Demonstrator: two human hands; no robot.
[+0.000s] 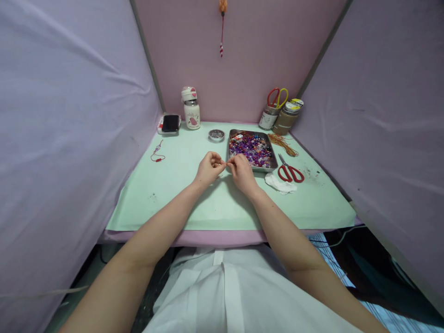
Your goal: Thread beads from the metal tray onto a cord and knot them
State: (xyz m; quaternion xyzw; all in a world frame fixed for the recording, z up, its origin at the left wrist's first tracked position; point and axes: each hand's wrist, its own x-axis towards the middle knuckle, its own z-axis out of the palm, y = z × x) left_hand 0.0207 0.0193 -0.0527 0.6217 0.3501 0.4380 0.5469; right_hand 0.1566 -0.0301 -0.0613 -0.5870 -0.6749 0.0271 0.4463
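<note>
My left hand (210, 167) and my right hand (241, 172) meet fingertip to fingertip above the pale green tabletop. Both are closed in a pinch. Whatever sits between the fingertips is too small to make out. Just behind my right hand lies a metal tray (274, 167) full of purple, blue, red and clear beads (255, 147); the hand covers its near left corner. A small round dish (217, 135) of tiny silvery pieces stands beyond my left hand. Off to the left, a red cord with beads (158, 157) rests on the cloth.
Red-handled scissors (290, 173), a crumpled white tissue (280, 183) and a bundle of orange-brown cords (283, 144) lie at the right. Jars (287, 118) stand at the back right, one holding more scissors (277, 98). A white bottle (192, 111) and a phone (171, 124) are back left.
</note>
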